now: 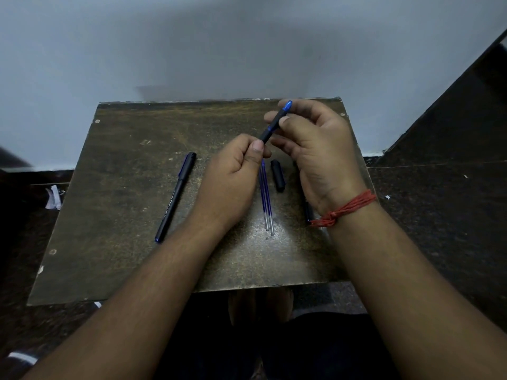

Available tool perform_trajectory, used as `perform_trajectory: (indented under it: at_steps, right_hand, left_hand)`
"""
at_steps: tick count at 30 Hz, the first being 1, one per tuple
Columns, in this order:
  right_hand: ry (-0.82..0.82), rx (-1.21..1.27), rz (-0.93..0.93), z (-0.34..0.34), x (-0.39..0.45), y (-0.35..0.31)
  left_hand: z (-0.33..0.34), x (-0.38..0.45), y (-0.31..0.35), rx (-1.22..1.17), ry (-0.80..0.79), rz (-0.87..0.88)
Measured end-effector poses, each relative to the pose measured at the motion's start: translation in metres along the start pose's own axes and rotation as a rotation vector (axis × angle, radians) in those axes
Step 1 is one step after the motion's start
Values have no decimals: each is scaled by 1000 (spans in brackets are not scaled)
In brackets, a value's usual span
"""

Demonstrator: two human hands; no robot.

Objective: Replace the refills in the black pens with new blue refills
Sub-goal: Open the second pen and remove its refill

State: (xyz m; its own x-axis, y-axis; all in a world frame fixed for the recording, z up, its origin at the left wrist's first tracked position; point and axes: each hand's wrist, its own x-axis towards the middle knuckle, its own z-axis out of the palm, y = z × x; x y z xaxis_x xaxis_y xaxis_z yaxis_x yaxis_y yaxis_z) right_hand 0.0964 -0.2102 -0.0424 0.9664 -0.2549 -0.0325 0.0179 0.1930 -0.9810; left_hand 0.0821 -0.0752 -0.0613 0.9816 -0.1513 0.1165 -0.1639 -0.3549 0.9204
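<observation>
Head view: both hands, left hand (pixel 233 171) and right hand (pixel 318 149), pinch tilted pen (pixel 274 123)

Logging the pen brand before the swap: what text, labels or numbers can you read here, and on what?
Capped black pen lying on the table: pale print runs along its barrel, too small and blurred to read.
Pen held in both hands: no print visible.
Blue refills and loose black cap: no markings visible.
Nothing else carries text.
</observation>
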Motion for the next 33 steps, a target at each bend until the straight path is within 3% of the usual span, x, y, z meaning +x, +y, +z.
perform_trajectory:
  at_steps: [21, 27, 33]
  right_hand:
    - [4, -92, 3, -1, 0, 5]
    - [-22, -17, 41, -1, 0, 1]
    - [17, -135, -23, 0, -2, 0]
  left_hand:
    - [2, 2, -6, -16, 12, 19]
    - [2, 2, -5, -19, 9, 14]
    - [1, 2, -4, -16, 2, 1]
